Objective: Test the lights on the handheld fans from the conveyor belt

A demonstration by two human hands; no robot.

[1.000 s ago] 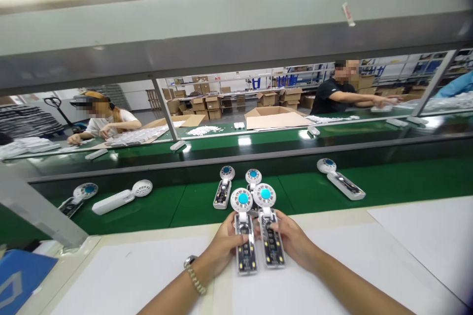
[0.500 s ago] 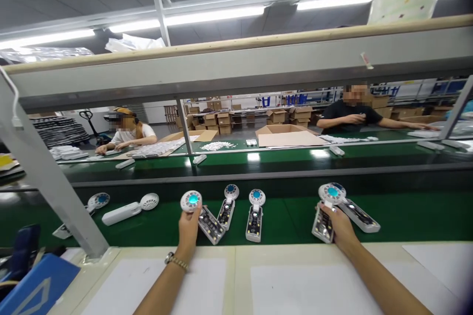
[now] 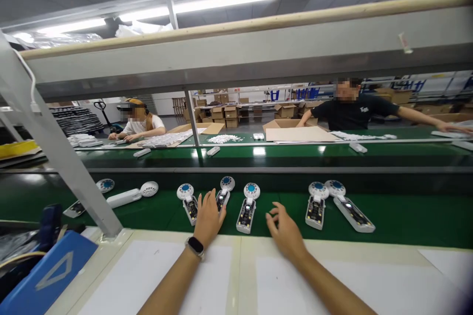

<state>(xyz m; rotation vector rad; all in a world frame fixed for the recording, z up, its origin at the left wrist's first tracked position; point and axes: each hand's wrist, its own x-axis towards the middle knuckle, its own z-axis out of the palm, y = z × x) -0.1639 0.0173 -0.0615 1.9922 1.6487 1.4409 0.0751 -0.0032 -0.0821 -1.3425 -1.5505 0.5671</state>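
Several small white handheld fans with round heads lie on the green belt, most with handles showing bare circuit boards. My left hand (image 3: pixel 209 215), wearing a watch, reaches over the handle of one fan (image 3: pixel 227 183) with fingers apart; whether it touches is unclear. It partly covers the handle of another fan (image 3: pixel 185 191) to its left. My right hand (image 3: pixel 285 230) hovers with loosely bent fingers, nothing in them, between a middle fan (image 3: pixel 246 211) and a fan (image 3: pixel 316 210) on the right. Touching that one's head is a tilted fan (image 3: pixel 353 212).
Leftward lie a white fan with a closed handle (image 3: pixel 125 198) and another fan (image 3: pixel 106 185) behind a metal post (image 3: pixel 70 157). A shelf beam (image 3: pixel 236 54) crosses overhead. Two co-workers sit across the line. A blue holder (image 3: pixel 55 273) stands at lower left.
Both hands have let go of the fans they held, which now lie on the belt. My left hand has moved right, my right hand left. The view has shifted slightly.
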